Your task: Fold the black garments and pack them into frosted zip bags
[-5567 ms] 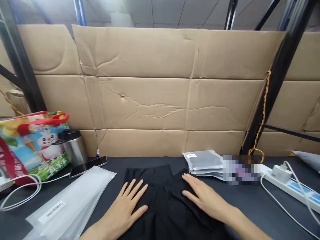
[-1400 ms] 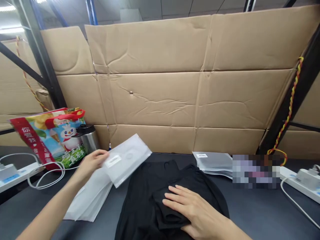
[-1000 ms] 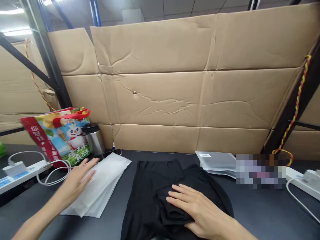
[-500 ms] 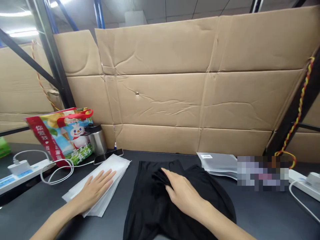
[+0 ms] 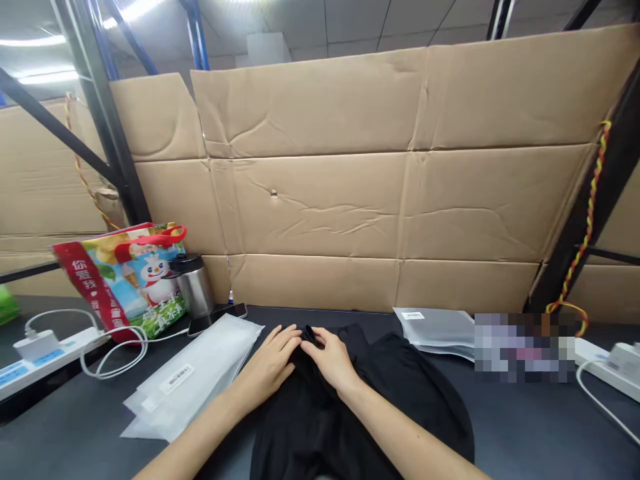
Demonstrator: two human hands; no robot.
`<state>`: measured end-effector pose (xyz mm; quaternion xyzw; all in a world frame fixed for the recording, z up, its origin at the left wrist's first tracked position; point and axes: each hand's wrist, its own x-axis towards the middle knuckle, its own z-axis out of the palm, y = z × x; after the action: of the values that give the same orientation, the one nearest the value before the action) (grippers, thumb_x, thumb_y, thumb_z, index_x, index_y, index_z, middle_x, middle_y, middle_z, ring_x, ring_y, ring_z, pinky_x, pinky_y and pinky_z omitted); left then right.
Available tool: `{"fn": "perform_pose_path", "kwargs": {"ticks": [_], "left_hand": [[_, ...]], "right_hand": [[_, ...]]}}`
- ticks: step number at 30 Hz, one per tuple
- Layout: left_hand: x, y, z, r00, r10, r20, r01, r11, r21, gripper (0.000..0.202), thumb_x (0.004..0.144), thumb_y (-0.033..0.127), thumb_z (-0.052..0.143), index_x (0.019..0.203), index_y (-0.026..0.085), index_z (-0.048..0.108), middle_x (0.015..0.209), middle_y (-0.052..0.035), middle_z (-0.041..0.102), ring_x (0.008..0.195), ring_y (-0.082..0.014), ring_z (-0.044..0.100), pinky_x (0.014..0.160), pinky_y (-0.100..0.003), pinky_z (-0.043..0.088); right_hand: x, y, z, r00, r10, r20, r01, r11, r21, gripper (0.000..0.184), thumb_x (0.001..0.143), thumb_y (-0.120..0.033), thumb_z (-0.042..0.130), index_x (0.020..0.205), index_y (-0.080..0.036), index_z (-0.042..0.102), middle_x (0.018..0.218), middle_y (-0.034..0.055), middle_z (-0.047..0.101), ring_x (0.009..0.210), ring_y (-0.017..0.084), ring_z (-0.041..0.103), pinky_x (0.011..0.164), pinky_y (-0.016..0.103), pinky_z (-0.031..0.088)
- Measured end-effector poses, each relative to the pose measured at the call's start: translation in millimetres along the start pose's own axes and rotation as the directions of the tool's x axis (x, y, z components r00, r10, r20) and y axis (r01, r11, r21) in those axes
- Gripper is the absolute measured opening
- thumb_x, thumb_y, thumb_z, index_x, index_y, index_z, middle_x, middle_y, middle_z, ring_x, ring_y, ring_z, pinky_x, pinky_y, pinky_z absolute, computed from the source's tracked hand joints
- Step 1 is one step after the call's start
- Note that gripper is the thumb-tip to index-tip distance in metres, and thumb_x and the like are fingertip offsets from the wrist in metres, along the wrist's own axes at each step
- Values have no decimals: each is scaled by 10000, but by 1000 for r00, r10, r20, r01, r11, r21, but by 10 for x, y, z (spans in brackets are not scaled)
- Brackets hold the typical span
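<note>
A black garment [image 5: 400, 393] of soft cloth lies spread and partly bunched on the dark table before me; its exact kind is unclear. My right hand [image 5: 330, 360] pinches a fold at its upper left part between thumb and fingers. Close beside it, my left hand [image 5: 270, 363] rests with outstretched fingers on the garment's upper left edge. Under and left of my left forearm lie several translucent white plastic bags [image 5: 200, 363], the top one bearing a barcode label [image 5: 177, 378].
At the left stand a colourful printed bag [image 5: 145, 280] and a steel flask [image 5: 195, 287], near a phone [image 5: 215, 320] with a white cable and a power strip [image 5: 55, 353]. Grey plastic bags [image 5: 435, 330] lie at the back right, beside a blurred patch. Cardboard [image 5: 320, 200] walls off the back.
My left hand has moved right, off the plastic bags and onto the garment, uncovering the barcode label. My right hand has shifted slightly left, still holding the cloth.
</note>
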<state>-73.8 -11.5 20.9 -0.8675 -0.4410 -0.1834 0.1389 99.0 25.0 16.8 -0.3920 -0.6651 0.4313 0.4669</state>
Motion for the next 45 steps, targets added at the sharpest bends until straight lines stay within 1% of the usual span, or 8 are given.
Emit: {"fn": "perform_pose_path", "kwargs": {"ticks": [10, 16, 20, 26, 31, 37, 40, 45], "left_hand": [[130, -96, -164, 994, 87, -69, -86, 996, 9, 313, 898, 60, 346, 1041, 205, 582, 1161, -56, 627, 1235, -204, 467, 1114, -457, 266], [220, -484, -128, 996, -50, -80, 51, 999, 18, 308, 903, 109, 327, 997, 197, 606, 1274, -72, 582, 1273, -233, 432, 1103, -495, 244], [204, -337, -96, 983, -147, -113, 148, 989, -4, 346, 942, 143, 279, 1126, 171, 571, 1317, -113, 544, 1313, -264, 377, 1084, -536, 249], [87, 122, -58, 966, 80, 247, -21, 972, -232, 572, 921, 435, 501, 1435, 284, 300, 1462, -41, 382, 1363, -237, 285, 1124, -460, 213], [29, -54, 38, 976, -24, 218, 67, 979, -194, 394, 971, 232, 391, 1361, 255, 441, 1394, -24, 482, 1306, -195, 398, 1100, -407, 301], [-45, -201, -201, 974, -33, 222, 72, 983, -171, 345, 958, 282, 420, 1281, 269, 538, 1340, -19, 542, 1258, -220, 466, 1082, -424, 321], [-36, -225, -291, 976, -71, 204, 114, 972, -207, 349, 945, 403, 445, 1260, 303, 555, 1326, 6, 555, 1263, -223, 457, 1088, -417, 302], [302, -476, -135, 946, -314, 80, 323, 897, -303, 416, 891, 455, 434, 1198, 229, 602, 1310, -22, 570, 1289, -233, 420, 1086, -366, 292]], "right_hand": [[164, 62, -432, 991, 26, -129, -9, 991, 137, 388, 789, -280, 466, 1127, -165, 617, 1106, 75, 684, 1050, 219, 626, 905, 352, 489], [338, 166, -1083, 960, 70, -270, -85, 995, -43, 467, 783, -316, 473, 1194, -111, 558, 1209, 161, 610, 1140, 283, 562, 978, 475, 407], [141, 80, -1135, 968, -29, -250, -22, 980, -200, 524, 780, -416, 552, 1244, -172, 529, 1324, 121, 525, 1279, 272, 417, 1075, 469, 271], [-228, -1, -768, 968, -161, 192, 246, 754, -609, 553, 725, -354, 685, 1237, -192, 554, 1361, 114, 495, 1306, 304, 370, 1060, 449, 294], [-172, -15, -831, 982, -183, 44, 168, 749, -640, 234, 902, -229, 403, 975, -189, 622, 952, 79, 697, 886, 220, 663, 797, 316, 470], [-270, -77, -1488, 963, -159, -218, -25, 752, -658, 226, 886, -331, 386, 991, -215, 550, 897, 59, 691, 779, 237, 656, 684, 331, 468], [-363, -18, -1767, 944, -182, -276, -79, 687, -722, 328, 855, -384, 441, 1133, -218, 495, 1095, 79, 652, 939, 254, 631, 762, 362, 477], [-161, 152, -1821, 967, -222, -126, -15, 442, -897, 342, 907, -330, 394, 1142, -161, 575, 1297, 114, 543, 1310, 316, 348, 1029, 456, 311]]}}
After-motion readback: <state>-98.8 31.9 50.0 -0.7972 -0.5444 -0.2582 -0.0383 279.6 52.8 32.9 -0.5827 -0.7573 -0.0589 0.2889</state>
